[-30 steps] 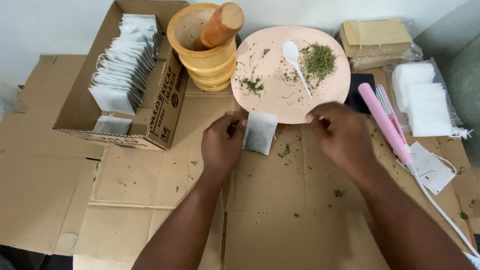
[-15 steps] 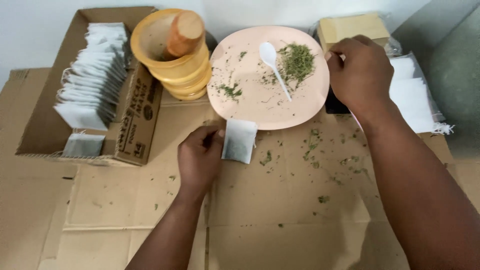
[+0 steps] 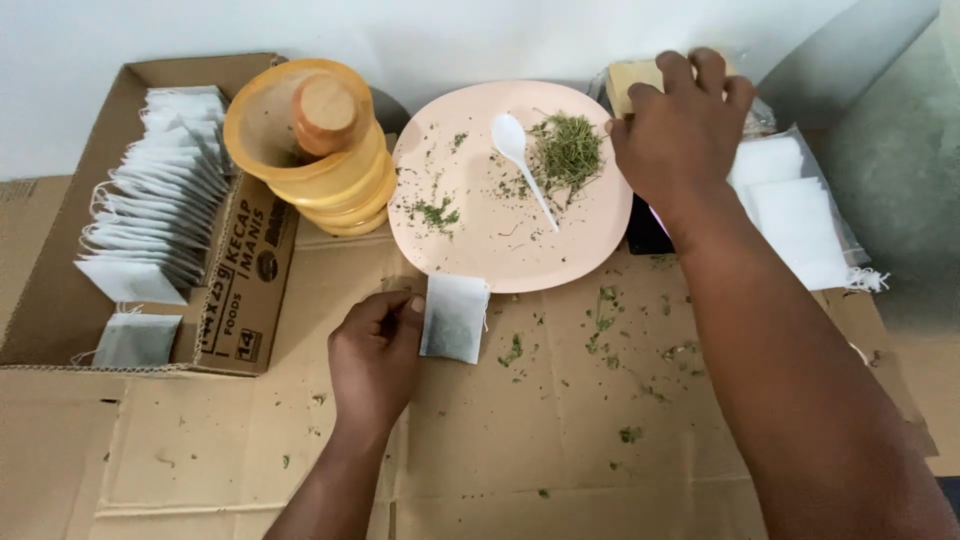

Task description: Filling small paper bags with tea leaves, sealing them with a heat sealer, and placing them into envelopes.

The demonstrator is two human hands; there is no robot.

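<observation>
L hand [image 3: 375, 350] grip pinches filled tea bag [image 3: 455, 318] by its left edge, bag flat on cardboard surface [image 3: 560, 430] just below pink plate [image 3: 480, 250]. R hand [image 3: 680, 125] on tan packet [image 3: 630, 80] behind plate, grip state unclear.

L hand [image 3: 375, 355] pins a filled tea bag [image 3: 455, 317] flat on cardboard sheet [image 3: 560, 440], just below pink plate [image 3: 470, 250] w/ dried herbs [image 3: 567, 150] & white spoon [image 3: 520, 150]. R hand [image 3: 680, 125] reaches past plate's right rim, fingers on a tan packet [image 3: 630, 75]. Wooden mortar [image 3: 300, 160] w/ pestle [image 3: 325, 110] beside box of bags [image 3: 150, 215].
</observation>
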